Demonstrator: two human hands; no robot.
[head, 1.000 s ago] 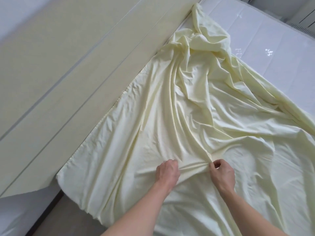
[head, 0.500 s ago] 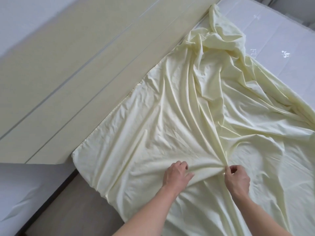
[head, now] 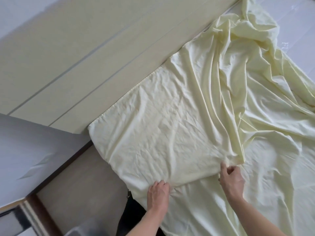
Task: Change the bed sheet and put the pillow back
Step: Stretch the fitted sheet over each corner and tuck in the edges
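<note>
A pale yellow bed sheet (head: 179, 120) lies rumpled over the white mattress (head: 300, 29), bunched in folds toward the far end. Its near corner lies over the mattress corner by the headboard. My left hand (head: 157, 195) grips the sheet at the near edge of the bed, fingers curled into the cloth. My right hand (head: 231, 180) pinches a fold of the sheet a little farther right. No pillow is in view.
A cream wooden headboard (head: 76, 62) runs along the sheet's left side. A white surface (head: 29, 150) stands at the lower left beside beige floor (head: 88, 193). A translucent box (head: 85, 229) sits at the bottom edge.
Both hands have pulled the sheet toward the near edge, so its corner is now flatter and tighter over the mattress corner. The view has shifted left, and my left hand has moved down to the edge.
</note>
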